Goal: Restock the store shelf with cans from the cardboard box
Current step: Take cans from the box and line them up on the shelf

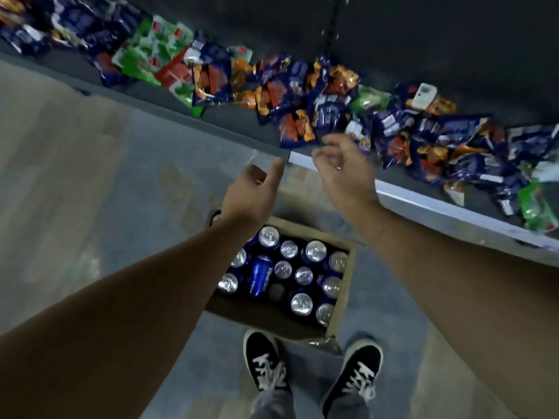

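Head view, left hand [251,195], right hand [344,173], fingers [332,143] relaxed; cans [302,303] upright, blue can [260,275] lying, top toward shelf [423,204]

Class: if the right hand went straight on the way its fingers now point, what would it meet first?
Most likely the blue and orange snack packets on the shelf, just beyond the right hand. It holds nothing; depth is hard to judge, so it may pass above them.
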`<move>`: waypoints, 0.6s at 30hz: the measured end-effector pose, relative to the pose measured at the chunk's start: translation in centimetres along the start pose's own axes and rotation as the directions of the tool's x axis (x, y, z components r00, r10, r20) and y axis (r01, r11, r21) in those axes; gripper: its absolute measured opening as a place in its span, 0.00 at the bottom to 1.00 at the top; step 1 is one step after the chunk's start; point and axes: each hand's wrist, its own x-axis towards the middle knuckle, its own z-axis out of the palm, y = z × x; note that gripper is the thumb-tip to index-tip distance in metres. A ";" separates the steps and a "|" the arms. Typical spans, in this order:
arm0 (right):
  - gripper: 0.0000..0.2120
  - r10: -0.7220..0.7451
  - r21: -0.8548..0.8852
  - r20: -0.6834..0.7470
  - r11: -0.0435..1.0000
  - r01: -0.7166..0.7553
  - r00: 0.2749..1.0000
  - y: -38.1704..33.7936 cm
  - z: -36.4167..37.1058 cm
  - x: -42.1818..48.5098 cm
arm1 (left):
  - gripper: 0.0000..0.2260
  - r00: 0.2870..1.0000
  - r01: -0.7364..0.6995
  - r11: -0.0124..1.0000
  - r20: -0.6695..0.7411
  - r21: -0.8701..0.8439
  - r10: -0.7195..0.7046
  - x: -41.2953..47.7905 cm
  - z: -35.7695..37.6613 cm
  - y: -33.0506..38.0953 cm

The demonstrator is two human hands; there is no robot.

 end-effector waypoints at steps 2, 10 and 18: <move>0.13 0.042 -0.016 0.020 0.999 -0.041 0.999 3.4 2.1 -0.9 | 0.31 0.999 0.043 0.998 0.002 0.035 -0.043 1.0 2.0 -3.8; 0.07 0.005 -0.113 0.046 0.994 0.000 0.999 15.2 8.0 -3.9 | 0.23 0.994 0.114 0.958 -0.032 0.263 -0.109 2.5 9.0 -15.9; 0.10 -0.147 -0.082 -0.023 0.986 0.145 0.989 16.3 8.4 -0.6 | 0.22 0.997 -0.010 0.905 -0.066 0.425 0.042 4.4 11.9 -18.8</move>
